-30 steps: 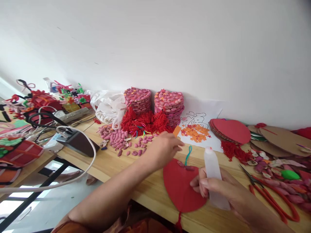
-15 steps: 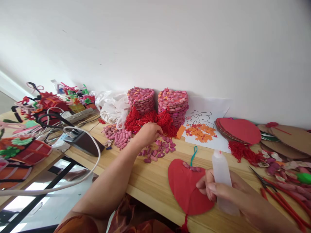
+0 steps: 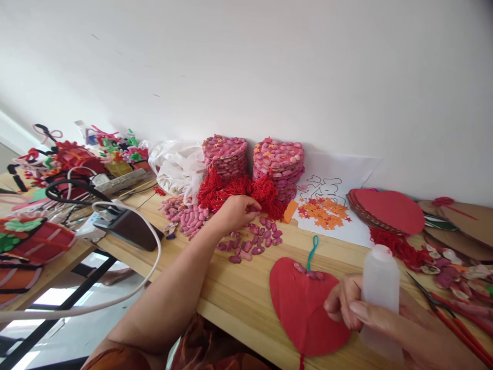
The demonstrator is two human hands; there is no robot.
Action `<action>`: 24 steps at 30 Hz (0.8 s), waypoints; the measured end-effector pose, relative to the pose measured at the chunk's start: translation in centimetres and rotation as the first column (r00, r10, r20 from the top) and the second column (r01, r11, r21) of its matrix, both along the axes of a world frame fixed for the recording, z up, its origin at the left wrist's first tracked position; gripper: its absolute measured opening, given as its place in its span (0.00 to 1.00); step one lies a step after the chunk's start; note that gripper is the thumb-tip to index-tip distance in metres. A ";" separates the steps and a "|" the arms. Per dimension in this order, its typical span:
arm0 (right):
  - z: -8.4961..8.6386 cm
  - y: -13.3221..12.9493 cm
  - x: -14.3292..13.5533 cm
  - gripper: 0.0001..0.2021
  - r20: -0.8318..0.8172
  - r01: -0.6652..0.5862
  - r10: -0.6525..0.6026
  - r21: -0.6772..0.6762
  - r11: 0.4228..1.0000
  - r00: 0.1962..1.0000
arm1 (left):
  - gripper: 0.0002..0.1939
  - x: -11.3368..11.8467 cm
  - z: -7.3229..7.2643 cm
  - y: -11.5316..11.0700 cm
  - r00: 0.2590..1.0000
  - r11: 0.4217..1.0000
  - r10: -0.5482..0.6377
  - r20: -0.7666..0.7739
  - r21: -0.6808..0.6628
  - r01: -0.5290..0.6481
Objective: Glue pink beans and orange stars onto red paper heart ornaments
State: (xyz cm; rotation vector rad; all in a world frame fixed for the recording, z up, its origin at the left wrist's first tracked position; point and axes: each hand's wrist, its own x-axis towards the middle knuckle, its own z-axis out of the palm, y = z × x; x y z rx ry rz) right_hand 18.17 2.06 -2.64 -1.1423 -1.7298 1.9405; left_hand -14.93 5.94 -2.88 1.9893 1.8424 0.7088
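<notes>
My right hand [image 3: 385,313] is wrapped round a translucent white glue bottle [image 3: 380,288], its nozzle pointing up. Under that hand's fingertips lies a red heart-shaped piece [image 3: 300,308] with a teal loop [image 3: 314,252] at its top notch and a few pink peanut shells [image 3: 310,272] along the upper edge. My left hand [image 3: 239,211] is over the table at the near side of red yarn tassels [image 3: 231,191], beside loose purple-pink peanut shells [image 3: 250,241]. Its fingertips are pinched together; whatever is between them is too small to make out.
Two stacks of shell-covered hearts [image 3: 225,154] stand against the wall. Orange paper stars [image 3: 323,211] lie on a white sheet [image 3: 358,228]. Red hearts [image 3: 391,210] are piled at right, near scissors [image 3: 439,303]. A black power adapter [image 3: 131,228] with a looping white cable [image 3: 152,257] is at left.
The camera view has shifted slightly. My right hand with the glue bottle has drawn a little right and down, off the heart's middle. My left hand stays by the shells.
</notes>
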 end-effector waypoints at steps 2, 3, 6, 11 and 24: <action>-0.5 0.3 0.3 0.19 -0.032 -0.022 0.022 0.010 1.000 0.999 | 0.10 -0.3 0.4 -0.2 0.941 0.994 0.081 0.328 -0.099 -0.052; -0.7 0.4 0.4 0.19 -0.046 -0.019 0.020 0.012 1.000 0.999 | 0.10 -0.4 0.6 -0.2 0.866 0.989 0.114 0.487 -0.140 -0.051; -1.1 0.5 0.6 0.19 -0.053 -0.025 0.025 0.014 1.000 0.998 | 0.15 -0.6 1.0 -0.4 0.575 0.980 0.161 0.802 -0.199 0.003; -1.5 0.6 0.7 0.19 -0.101 -0.041 0.041 -0.001 0.999 0.994 | 0.17 -0.2 0.9 -0.4 0.222 0.964 0.178 0.959 -0.215 0.155; -1.7 0.3 0.8 0.19 -0.155 -0.016 -0.005 -0.132 0.991 0.988 | 0.15 0.8 1.2 -0.7 0.090 0.948 0.151 0.984 -0.170 0.268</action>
